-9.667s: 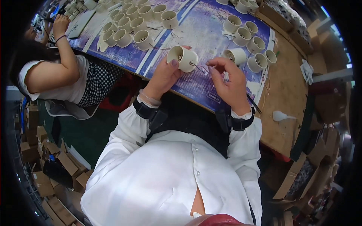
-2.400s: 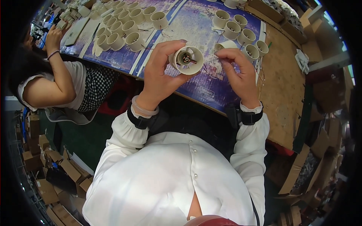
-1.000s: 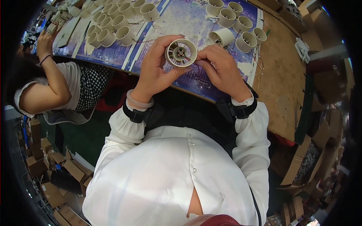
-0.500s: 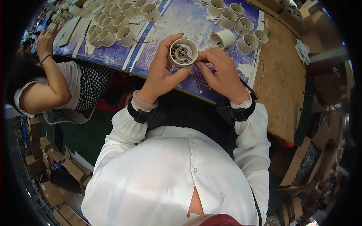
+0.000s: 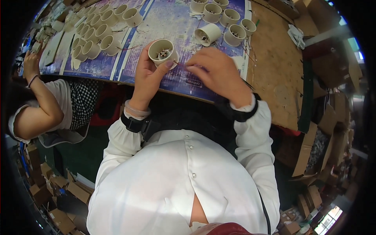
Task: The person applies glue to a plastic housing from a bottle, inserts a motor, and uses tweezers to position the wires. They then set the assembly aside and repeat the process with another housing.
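Observation:
My left hand is wrapped round a cream plastic cylinder, its open mouth facing up toward me. Inside the cylinder sits a small round motor part. A thin dark red wire runs out from the cylinder's right side to my right hand, whose fingers are pinched together on its end. The fingertips of that hand are partly hidden. Beyond my right hand, a similar cylinder lies on its side on the table.
Several upright cylinders with parts inside stand at the far right, and more cover the far left. The table has a worn purple sheet and bare brown board at right. Another person sits at left; cardboard boxes stand at right.
My view has shifted, so the table things sit further left and up. The cylinder has tilted in my left hand, and my right hand has drawn away from it along the wire.

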